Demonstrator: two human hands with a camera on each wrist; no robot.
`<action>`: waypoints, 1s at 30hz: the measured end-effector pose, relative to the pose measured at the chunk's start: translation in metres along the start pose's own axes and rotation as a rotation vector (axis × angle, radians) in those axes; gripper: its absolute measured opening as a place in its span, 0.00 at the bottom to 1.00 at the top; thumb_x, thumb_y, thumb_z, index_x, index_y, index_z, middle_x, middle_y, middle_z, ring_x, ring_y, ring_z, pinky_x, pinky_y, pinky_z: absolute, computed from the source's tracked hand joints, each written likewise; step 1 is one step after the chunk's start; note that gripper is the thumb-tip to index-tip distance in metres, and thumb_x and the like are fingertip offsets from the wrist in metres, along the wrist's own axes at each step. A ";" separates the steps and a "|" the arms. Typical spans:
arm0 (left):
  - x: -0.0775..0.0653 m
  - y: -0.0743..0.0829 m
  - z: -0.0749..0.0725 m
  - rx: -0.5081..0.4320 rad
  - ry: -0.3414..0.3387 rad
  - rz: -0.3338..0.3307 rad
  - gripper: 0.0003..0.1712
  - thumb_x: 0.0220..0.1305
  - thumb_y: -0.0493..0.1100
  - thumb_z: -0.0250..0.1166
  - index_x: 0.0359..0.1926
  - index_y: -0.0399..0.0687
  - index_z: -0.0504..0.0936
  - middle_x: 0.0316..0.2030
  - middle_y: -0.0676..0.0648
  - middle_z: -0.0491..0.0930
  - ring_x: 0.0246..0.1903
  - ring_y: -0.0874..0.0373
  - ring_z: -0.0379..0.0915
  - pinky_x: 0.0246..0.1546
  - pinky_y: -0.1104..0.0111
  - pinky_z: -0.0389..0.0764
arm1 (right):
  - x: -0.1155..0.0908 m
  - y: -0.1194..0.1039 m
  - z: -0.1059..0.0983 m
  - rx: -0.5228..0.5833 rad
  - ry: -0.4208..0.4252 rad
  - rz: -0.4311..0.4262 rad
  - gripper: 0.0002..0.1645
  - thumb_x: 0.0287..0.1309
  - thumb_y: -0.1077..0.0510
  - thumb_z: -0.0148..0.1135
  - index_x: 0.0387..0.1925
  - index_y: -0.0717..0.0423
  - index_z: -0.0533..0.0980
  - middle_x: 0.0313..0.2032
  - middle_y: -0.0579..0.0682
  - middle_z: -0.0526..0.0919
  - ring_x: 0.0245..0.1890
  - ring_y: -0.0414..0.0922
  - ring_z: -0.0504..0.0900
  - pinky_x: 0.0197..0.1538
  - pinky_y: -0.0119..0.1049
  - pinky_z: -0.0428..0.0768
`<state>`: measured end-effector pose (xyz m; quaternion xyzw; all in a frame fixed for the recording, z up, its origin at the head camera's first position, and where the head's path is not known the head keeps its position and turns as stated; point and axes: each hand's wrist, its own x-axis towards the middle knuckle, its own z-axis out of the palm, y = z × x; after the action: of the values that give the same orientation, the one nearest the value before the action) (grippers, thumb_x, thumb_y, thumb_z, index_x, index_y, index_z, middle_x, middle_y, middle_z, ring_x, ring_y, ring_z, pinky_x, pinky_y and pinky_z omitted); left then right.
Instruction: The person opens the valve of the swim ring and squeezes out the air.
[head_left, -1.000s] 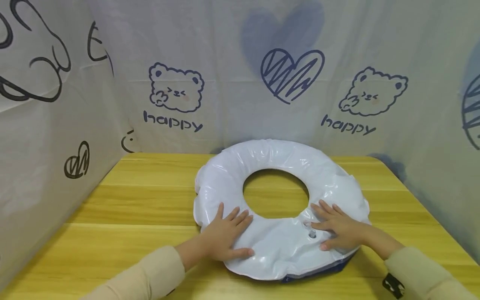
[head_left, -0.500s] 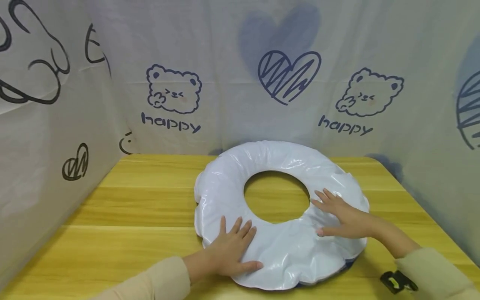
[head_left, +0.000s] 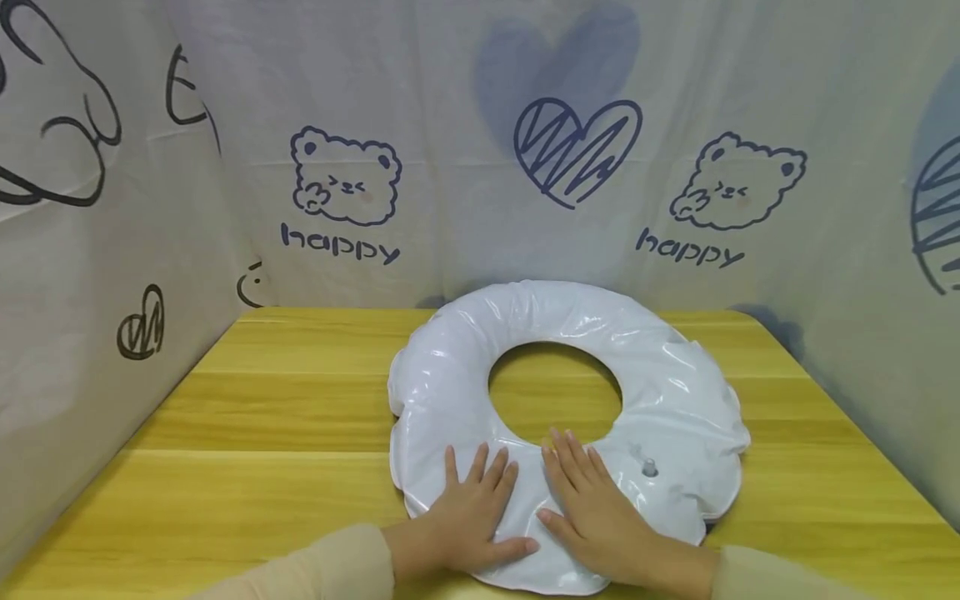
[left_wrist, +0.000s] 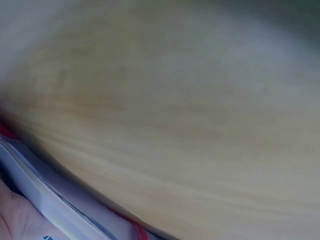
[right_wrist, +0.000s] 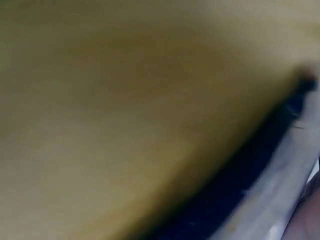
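A white, partly soft inflatable swim ring [head_left: 450,367] lies on the wooden table, wrinkled along its near and right side. My left hand [head_left: 472,517] rests spread on its near left part, fingers straight and pointing away from me. Beside it, my right hand [head_left: 600,521] lies flat on the near middle, fingertips right at the inner rim. A small clear valve [head_left: 649,468] stands up just right of that hand. In the left wrist view the ring's edge [left_wrist: 65,200] shows red and white; in the right wrist view a dark blue underside [right_wrist: 215,200] shows.
The yellow wood-grain table [head_left: 285,400] extends left and right of the ring. A white cloth [head_left: 465,225] printed with bears and hearts hangs close behind it, and cloth walls stand on both sides.
My right hand has moved from the ring's right side to its near middle, uncovering the valve. My left hand has slid slightly toward me. The ring's near edge sits a little closer.
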<state>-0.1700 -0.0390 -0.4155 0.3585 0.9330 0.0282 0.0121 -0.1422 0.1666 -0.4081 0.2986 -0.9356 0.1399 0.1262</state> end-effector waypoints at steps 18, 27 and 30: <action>-0.010 0.020 0.000 0.057 0.046 -0.143 0.55 0.56 0.77 0.42 0.67 0.37 0.59 0.67 0.34 0.59 0.66 0.36 0.55 0.55 0.31 0.52 | -0.004 0.018 0.023 -0.163 -0.020 -0.148 0.36 0.67 0.43 0.43 0.65 0.65 0.60 0.67 0.62 0.61 0.66 0.60 0.61 0.66 0.26 0.18; -0.013 0.030 -0.001 0.081 0.044 -0.211 0.58 0.54 0.81 0.37 0.67 0.37 0.59 0.66 0.33 0.59 0.65 0.34 0.56 0.55 0.29 0.50 | 0.001 0.026 0.022 -0.200 -0.037 -0.250 0.36 0.68 0.43 0.42 0.66 0.65 0.59 0.67 0.62 0.62 0.66 0.58 0.61 0.67 0.27 0.19; -0.012 0.030 0.000 0.128 0.084 -0.178 0.59 0.53 0.81 0.35 0.67 0.38 0.59 0.67 0.33 0.58 0.65 0.34 0.55 0.56 0.30 0.49 | 0.002 0.025 0.020 -0.177 -0.066 -0.243 0.36 0.68 0.43 0.41 0.66 0.65 0.57 0.67 0.62 0.60 0.67 0.58 0.60 0.67 0.26 0.18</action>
<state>-0.1415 -0.0248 -0.4139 0.2728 0.9608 -0.0176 -0.0474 -0.1616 0.1789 -0.4311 0.4019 -0.9048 0.0305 0.1373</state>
